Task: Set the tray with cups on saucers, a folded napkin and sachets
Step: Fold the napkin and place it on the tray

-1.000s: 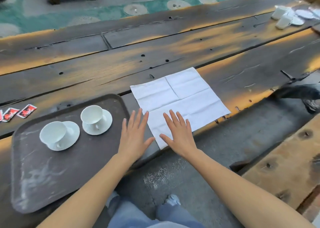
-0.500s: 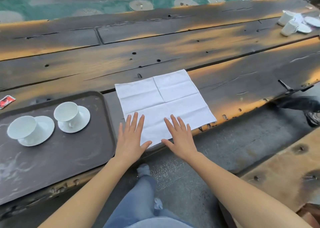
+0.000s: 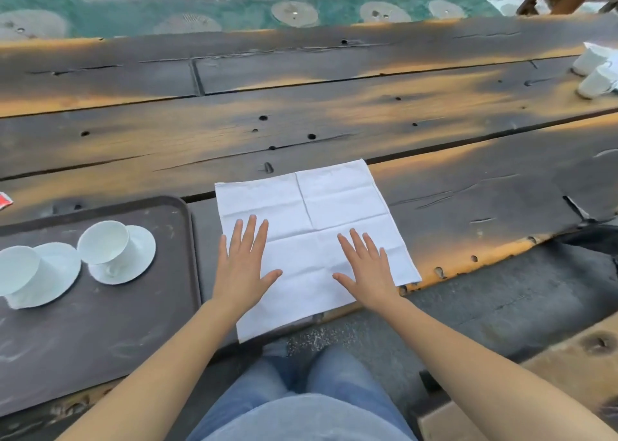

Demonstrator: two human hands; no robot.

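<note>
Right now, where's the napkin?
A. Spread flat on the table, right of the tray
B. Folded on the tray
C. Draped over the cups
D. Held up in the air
A: the napkin lies unfolded on the table, right of the tray, with the left hand and right hand flat on it.

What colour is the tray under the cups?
Dark brown tray, with pale scuffs, shown in the head view.
</note>
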